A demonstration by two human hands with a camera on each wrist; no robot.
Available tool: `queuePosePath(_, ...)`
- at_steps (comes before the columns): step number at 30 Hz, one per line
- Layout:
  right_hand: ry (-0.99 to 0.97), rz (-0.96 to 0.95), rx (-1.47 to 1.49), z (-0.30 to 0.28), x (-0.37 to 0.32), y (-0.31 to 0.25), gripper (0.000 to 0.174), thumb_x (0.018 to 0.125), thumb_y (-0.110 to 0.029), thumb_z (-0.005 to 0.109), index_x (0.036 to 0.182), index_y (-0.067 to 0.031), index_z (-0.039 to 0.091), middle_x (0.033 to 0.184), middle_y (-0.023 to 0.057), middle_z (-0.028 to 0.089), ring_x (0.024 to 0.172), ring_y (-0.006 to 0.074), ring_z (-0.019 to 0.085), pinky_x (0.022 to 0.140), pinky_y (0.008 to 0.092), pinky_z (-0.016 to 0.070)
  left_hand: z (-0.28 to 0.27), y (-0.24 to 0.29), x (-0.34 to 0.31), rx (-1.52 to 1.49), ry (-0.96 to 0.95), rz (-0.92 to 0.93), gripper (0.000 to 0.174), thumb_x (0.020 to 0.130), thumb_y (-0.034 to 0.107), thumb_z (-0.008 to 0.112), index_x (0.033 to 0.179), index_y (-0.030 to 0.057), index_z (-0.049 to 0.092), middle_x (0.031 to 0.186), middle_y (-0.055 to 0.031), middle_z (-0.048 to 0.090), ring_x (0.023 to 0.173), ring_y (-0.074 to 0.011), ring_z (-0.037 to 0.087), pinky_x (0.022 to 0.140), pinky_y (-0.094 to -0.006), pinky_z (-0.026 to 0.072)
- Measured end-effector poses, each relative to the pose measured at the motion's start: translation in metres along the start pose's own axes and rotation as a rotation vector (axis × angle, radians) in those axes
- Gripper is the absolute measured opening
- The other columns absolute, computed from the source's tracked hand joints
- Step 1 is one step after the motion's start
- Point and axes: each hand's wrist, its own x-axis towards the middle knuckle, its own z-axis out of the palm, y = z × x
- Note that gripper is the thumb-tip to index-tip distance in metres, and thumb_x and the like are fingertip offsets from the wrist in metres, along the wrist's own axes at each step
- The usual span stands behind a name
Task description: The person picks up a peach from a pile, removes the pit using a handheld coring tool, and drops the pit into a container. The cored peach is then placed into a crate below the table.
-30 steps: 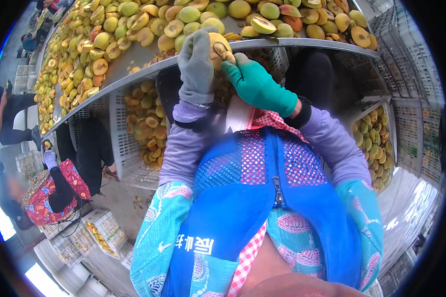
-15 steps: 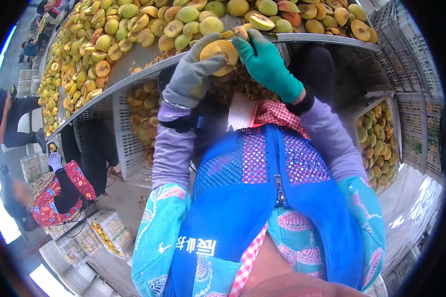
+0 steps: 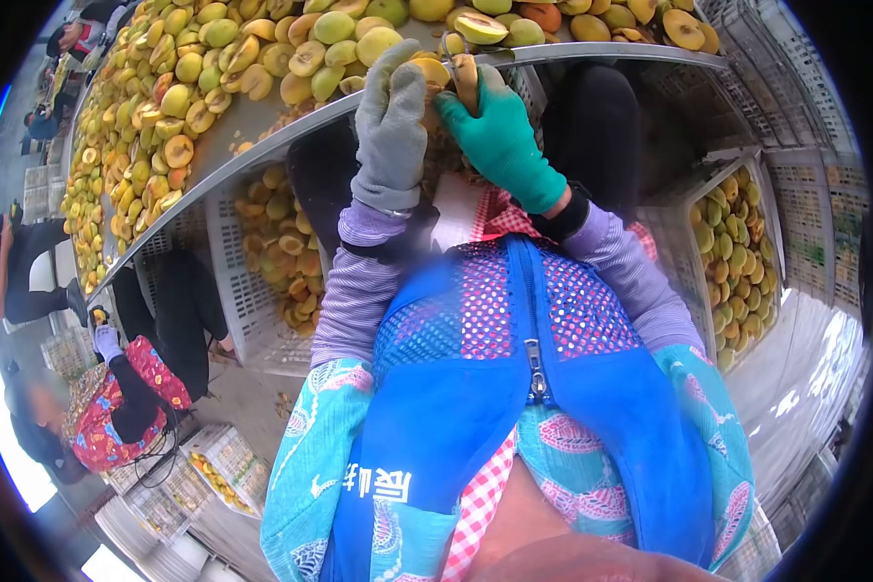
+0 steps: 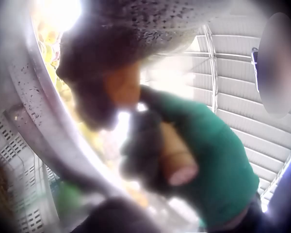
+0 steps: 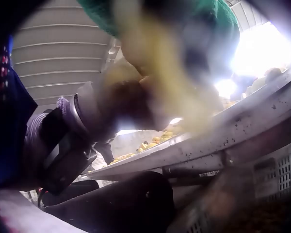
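My left hand [image 3: 391, 136], in a grey glove, holds a yellow-orange fruit half [image 3: 432, 71] on its inner side at the metal table's near rim. In the left wrist view the fruit half [image 4: 123, 86] shows between its dark, blurred fingers. My right hand [image 3: 500, 145], in a green glove, grips a short wooden-handled tool [image 3: 466, 85]. The round butt of this handle [image 4: 180, 172] sticks out of the green glove in the left wrist view. A small yellow piece lies at the tool's far end, close to the fruit half. The right wrist view is mostly blurred by a near yellow shape.
Cut yellow-green fruit [image 3: 165, 97] heaps the metal table [image 3: 252, 155] beyond my hands. Below its rim stand white crates of fruit, one at left [image 3: 281, 257] and one at right [image 3: 737, 262]. Another worker [image 3: 131, 398] sits at left. Stacked crates [image 3: 805, 233] line the right side.
The fruit half has turned, its broad cut face no longer toward the head camera. My left fingers point more upward, and the tool's wooden handle now shows more fully in my right hand.
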Motion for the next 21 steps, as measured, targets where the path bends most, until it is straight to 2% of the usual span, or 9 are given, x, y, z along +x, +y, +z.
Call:
queuePosePath(4,-0.100,-0.062,0.177,0.000,0.007,0.010,0.030,0.085,-0.017,0.068,0.105,0.0019,0.055,0.085,0.0095,0.063,0.073,0.0170,0.059,0.067,0.0317,0.0487,-0.003,-0.003,0.000,0.036,-0.043,0.052,0.028,0.096,0.017,0.053,0.120,0.0039,0.055,0.103,-0.0032,0.058,0.092,-0.0096,0.054,0.082,-0.0231,0.0449)
queuePosePath(7,-0.198,0.020,0.320,-0.001,0.007,0.003,0.028,0.086,-0.013,0.066,0.107,0.0011,0.056,0.088,0.0027,0.062,0.076,0.0109,0.057,0.068,0.0270,0.0489,-0.001,-0.010,-0.002,-0.101,0.022,0.019,0.026,0.096,0.016,0.053,0.118,0.0038,0.056,0.104,-0.0040,0.059,0.093,-0.0109,0.055,0.081,-0.0246,0.0467)
queuePosePath(10,-0.205,-0.042,0.527,0.011,-0.004,-0.005,0.030,0.081,-0.019,0.068,0.099,0.0009,0.057,0.086,0.0131,0.062,0.074,0.0225,0.060,0.065,0.0349,0.0480,0.002,-0.016,0.000,-0.193,0.078,-0.046,0.025,0.095,0.016,0.053,0.117,0.0038,0.056,0.106,-0.0067,0.060,0.093,-0.0139,0.057,0.081,-0.0275,0.0492)
queuePosePath(13,-0.110,0.195,0.415,-0.001,-0.011,-0.001,0.029,0.081,-0.020,0.068,0.098,0.0009,0.057,0.085,0.0117,0.061,0.074,0.0235,0.060,0.066,0.0344,0.0480,0.005,-0.003,-0.001,-0.345,0.144,-0.086,0.026,0.095,0.016,0.052,0.118,0.0035,0.054,0.107,-0.0091,0.060,0.094,-0.0175,0.059,0.082,-0.0304,0.0510)
queuePosePath(14,-0.079,0.126,0.397,-0.003,-0.008,0.003,0.031,0.081,-0.021,0.069,0.097,0.0022,0.056,0.080,0.0138,0.060,0.071,0.0255,0.059,0.065,0.0350,0.0480,0.004,0.001,0.000,-0.352,0.162,-0.114,0.027,0.095,0.016,0.052,0.118,0.0029,0.053,0.109,-0.0107,0.059,0.095,-0.0194,0.060,0.083,-0.0320,0.0515)
queuePosePath(17,-0.056,0.096,0.255,0.003,-0.003,0.003,0.033,0.080,-0.022,0.070,0.095,0.0034,0.055,0.078,0.0172,0.060,0.070,0.0296,0.061,0.063,0.0372,0.0484,0.005,-0.001,0.001,-0.317,0.121,-0.070,0.027,0.094,0.013,0.053,0.119,0.0032,0.052,0.108,-0.0104,0.058,0.094,-0.0182,0.059,0.083,-0.0309,0.0514)
queuePosePath(20,0.030,0.058,0.156,0.009,0.001,-0.002,0.031,0.084,-0.018,0.069,0.106,0.0007,0.058,0.084,0.0063,0.063,0.074,0.0123,0.058,0.066,0.0287,0.0481,0.010,-0.009,0.000,-0.327,0.108,-0.074,0.026,0.093,0.009,0.054,0.119,0.0035,0.051,0.107,-0.0100,0.058,0.093,-0.0164,0.058,0.082,-0.0291,0.0509)
queuePosePath(21,0.041,0.070,0.169,0.010,0.002,0.000,0.031,0.084,-0.018,0.068,0.106,0.0010,0.057,0.085,0.0069,0.064,0.075,0.0134,0.058,0.067,0.0293,0.0483,0.012,-0.010,-0.002,-0.305,0.106,-0.062,0.026,0.094,0.009,0.054,0.119,0.0035,0.052,0.109,-0.0093,0.058,0.094,-0.0159,0.058,0.084,-0.0289,0.0504)
